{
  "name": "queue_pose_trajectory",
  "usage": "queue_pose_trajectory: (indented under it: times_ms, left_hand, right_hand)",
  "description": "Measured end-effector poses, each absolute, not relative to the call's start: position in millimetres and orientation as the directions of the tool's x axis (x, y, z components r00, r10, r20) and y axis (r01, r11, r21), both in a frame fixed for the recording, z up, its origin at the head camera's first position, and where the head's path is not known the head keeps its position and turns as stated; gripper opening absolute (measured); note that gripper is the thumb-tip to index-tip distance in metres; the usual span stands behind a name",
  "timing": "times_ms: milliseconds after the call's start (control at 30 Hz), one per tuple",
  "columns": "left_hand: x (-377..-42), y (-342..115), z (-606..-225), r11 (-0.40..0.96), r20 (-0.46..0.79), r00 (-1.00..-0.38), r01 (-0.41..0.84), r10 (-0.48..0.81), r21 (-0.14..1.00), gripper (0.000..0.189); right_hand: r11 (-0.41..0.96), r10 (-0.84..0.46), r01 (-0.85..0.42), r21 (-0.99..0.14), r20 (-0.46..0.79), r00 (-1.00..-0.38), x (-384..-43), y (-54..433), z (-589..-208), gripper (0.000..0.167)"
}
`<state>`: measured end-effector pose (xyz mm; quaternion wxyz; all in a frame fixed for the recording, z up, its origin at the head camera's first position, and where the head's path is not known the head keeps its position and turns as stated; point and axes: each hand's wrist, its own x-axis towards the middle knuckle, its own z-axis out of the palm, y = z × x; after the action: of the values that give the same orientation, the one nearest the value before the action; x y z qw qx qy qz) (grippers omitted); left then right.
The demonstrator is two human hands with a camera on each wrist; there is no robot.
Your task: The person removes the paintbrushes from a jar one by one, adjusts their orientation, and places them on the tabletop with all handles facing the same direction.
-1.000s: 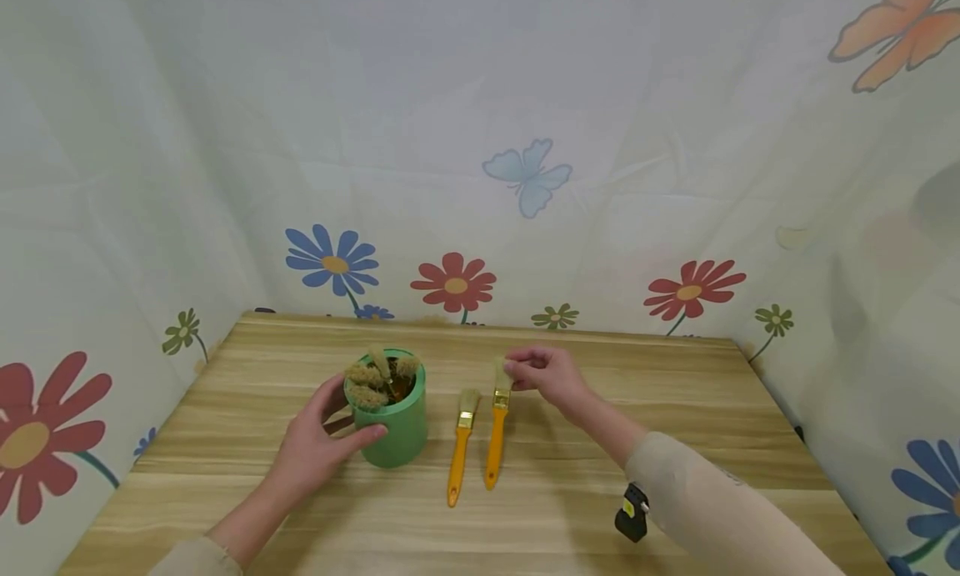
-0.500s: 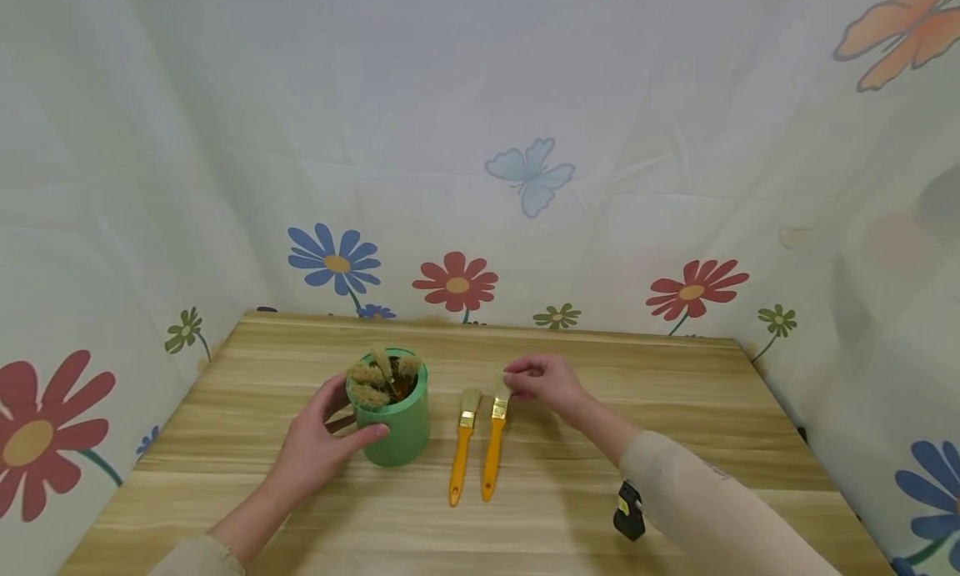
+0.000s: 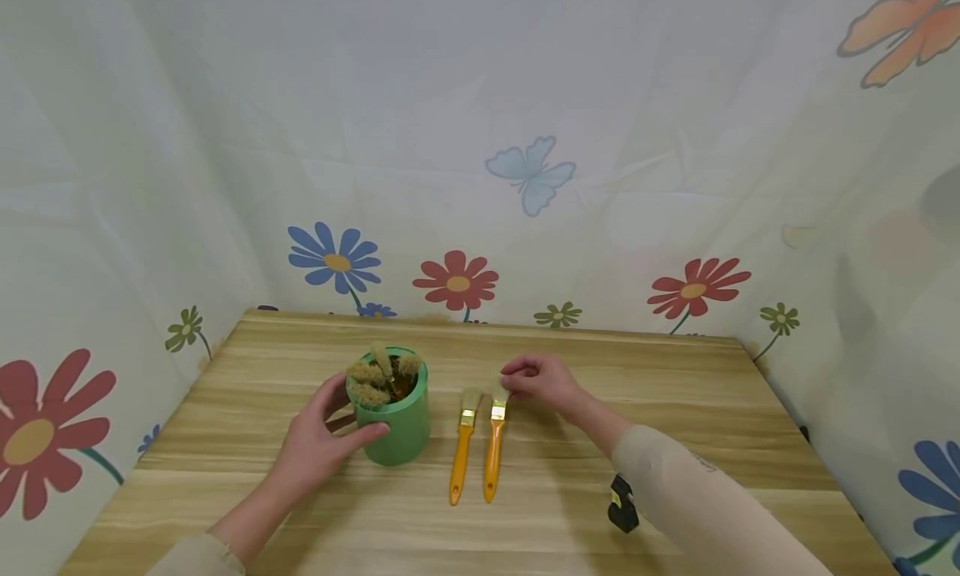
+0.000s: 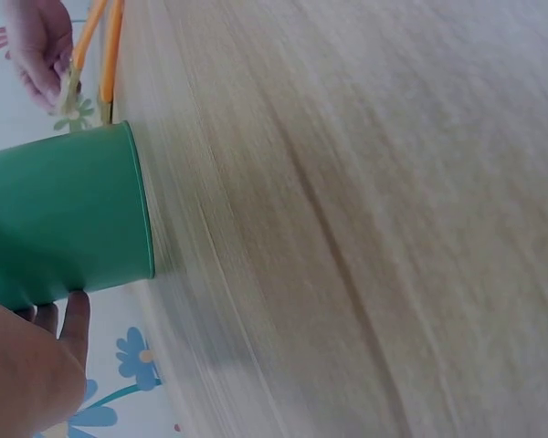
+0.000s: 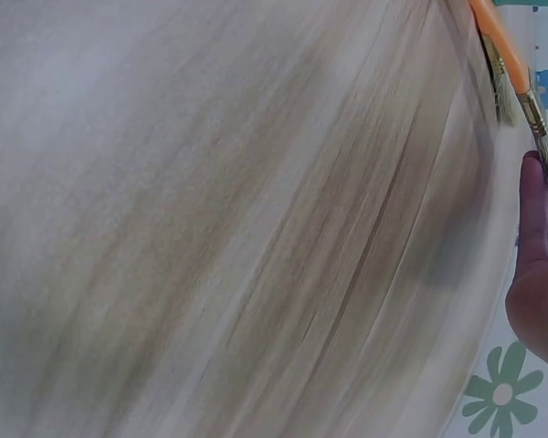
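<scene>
A green cylindrical pot (image 3: 405, 436) stands on the left of the table in the head view. Several fuzzy tan tufts (image 3: 369, 384) and brown stuff show in its mouth. My left hand (image 3: 318, 438) grips the pot's side, thumb at the front; in the left wrist view its fingers (image 4: 76, 319) curl against the wall. To the right lie two flat paintbrushes with yellow-orange handles, bristles away from me. With thumb and fingertips my right hand (image 3: 546, 384) pinches the bristles of the right paintbrush (image 3: 493, 455). The left paintbrush (image 3: 461, 455) rests beside it, untouched.
The wood-grain table (image 3: 675, 393) meets a white cloth backdrop (image 3: 420, 142) printed with flowers and butterflies, which hangs behind and at both sides. A small black device (image 3: 622, 505) shows at the right sleeve (image 3: 675, 476).
My right hand has drawn the right paintbrush slightly toward me, and its handle end now lies about level with the left one's. My left hand keeps its hold on the pot.
</scene>
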<state>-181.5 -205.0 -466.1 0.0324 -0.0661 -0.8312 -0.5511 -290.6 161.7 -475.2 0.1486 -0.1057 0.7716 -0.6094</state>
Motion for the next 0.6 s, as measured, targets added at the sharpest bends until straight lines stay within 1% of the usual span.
queue_pose_trajectory:
  times_ms: [200, 400, 600]
  left_hand:
    - [-182.2, -205.5, -466.9, 0.378, 0.131, -0.988, 0.151, 0.079, 0.913, 0.089]
    - [-182.2, -205.8, -468.1, 0.376, 0.141, -0.987, 0.162, 0.083, 0.913, 0.088]
    - [-182.3, -206.1, -469.5, 0.372, 0.151, -0.985, 0.171, 0.084, 0.912, 0.087]
  right_hand:
    - [0.275, -0.383, -0.057, -0.960, -0.056, -0.922, -291.1, 160.6, -478.0, 0.026]
    - [0.323, -0.391, -0.091, -0.942, -0.045, -0.919, -291.8, 159.4, -479.6, 0.023]
    - [0.463, -0.384, -0.181, -0.868, -0.013, -0.923, -293.3, 161.8, -482.3, 0.019]
